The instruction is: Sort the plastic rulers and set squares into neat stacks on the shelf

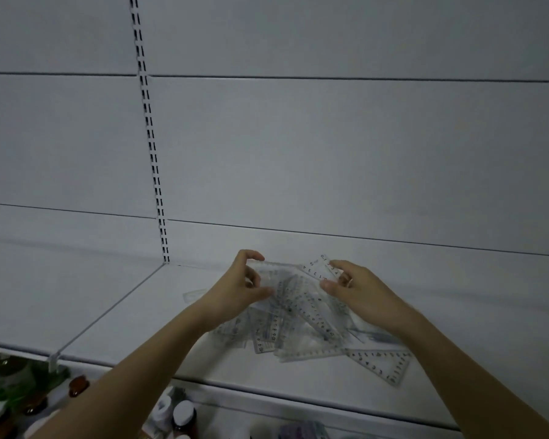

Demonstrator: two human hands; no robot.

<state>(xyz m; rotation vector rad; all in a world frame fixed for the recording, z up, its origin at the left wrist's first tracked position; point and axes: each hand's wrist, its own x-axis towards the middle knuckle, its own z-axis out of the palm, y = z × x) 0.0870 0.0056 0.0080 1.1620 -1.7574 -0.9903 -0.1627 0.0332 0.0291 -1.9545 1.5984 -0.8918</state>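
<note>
**Sorting clear rulers and set squares on a white shelf**

Sorting is shown at the stage where both hands are raised over a loose pile. At far left, below the shelf (pixel 114 318) edge, stand green and brown jars (pixel 16 384), blurred by the dim light. A slotted upright (pixel 149 134) runs down the white back panel and meets the shelf at a thin divider rail (pixel 108 315). Just right of that rail, one small clear piece (pixel 194 294) lies alone, flat on the shelf; its kind cannot be told. The left hand (pixel 240 288) holds the left end of a clear ruler (pixel 282 268), forefinger curled over the top edge and thumb below. The right hand (pixel 357 288) pinches the opposite side of the lifted pieces, where a set square (pixel 322 268) with printed numerals sticks up behind the fingers. Beneath both hands, a pile of transparent rulers and set squares (pixel 298 324) lies overlapped at mixed angles on the shelf. At the pile's lower right, a triangular set square (pixel 382 364) rests flat near the shelf's front edge. On the level below, dark bottles (pixel 184 418) are partly visible.
</note>
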